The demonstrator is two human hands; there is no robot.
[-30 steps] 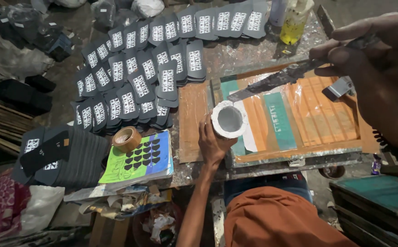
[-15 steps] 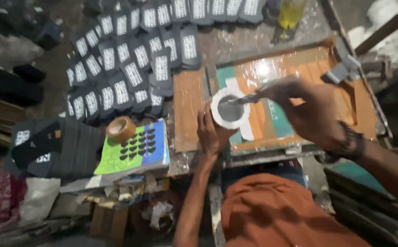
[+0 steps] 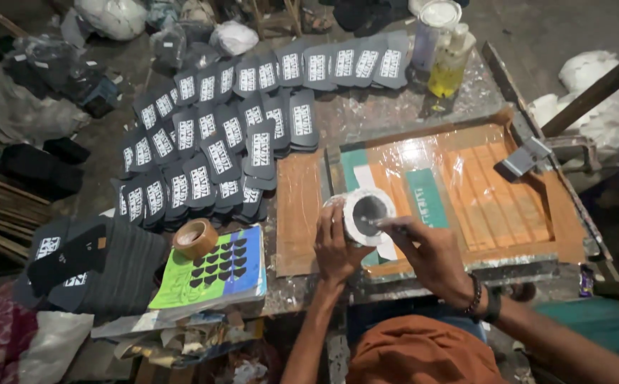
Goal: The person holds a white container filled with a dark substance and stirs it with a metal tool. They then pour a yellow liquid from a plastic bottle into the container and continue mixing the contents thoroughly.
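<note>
My left hand [image 3: 338, 245] grips the side of a small round white jar [image 3: 368, 215] that stands on the near edge of an orange printing screen frame [image 3: 466, 181]. My right hand [image 3: 430, 254] holds a thin metal spatula [image 3: 388, 225] whose tip is down inside the jar's dark opening. Dark printed shoe-sole pieces [image 3: 217, 153] lie spread in overlapping rows to the left of the frame.
A roll of brown tape [image 3: 194, 238] rests on a green and blue sheet [image 3: 213, 274]. A stack of dark pieces [image 3: 103, 267] is at left. A yellow bottle [image 3: 450, 64] and a white tub [image 3: 434, 25] stand at the far edge. A metal clamp [image 3: 523, 158] sits on the screen.
My right hand came down from the upper right with the spatula and brought its tip into the jar. My left hand stayed on the jar.
</note>
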